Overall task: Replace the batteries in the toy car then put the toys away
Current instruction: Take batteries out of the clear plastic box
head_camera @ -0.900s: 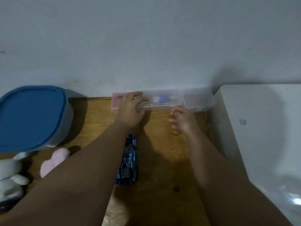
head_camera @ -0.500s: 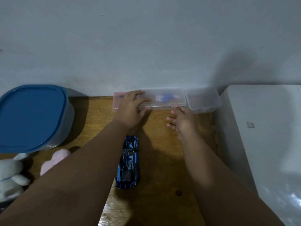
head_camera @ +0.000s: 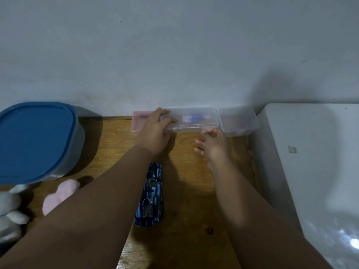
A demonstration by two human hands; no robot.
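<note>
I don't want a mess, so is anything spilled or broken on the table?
Nothing stands out: the toy car lies on the table, the clear box sits along the wall, and the blue tub has its lid on.

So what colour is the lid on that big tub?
The lid on the big tub is blue, seen best in the head view, at the left.

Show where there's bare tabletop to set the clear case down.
Two bare patches of table: one between the toy car and the right hand, in front of the clear case; one between the blue-lidded tub and the left hand. Crowded: along the wall, where pink case, clear case and small box sit in a row; plush toys at near left.
</note>
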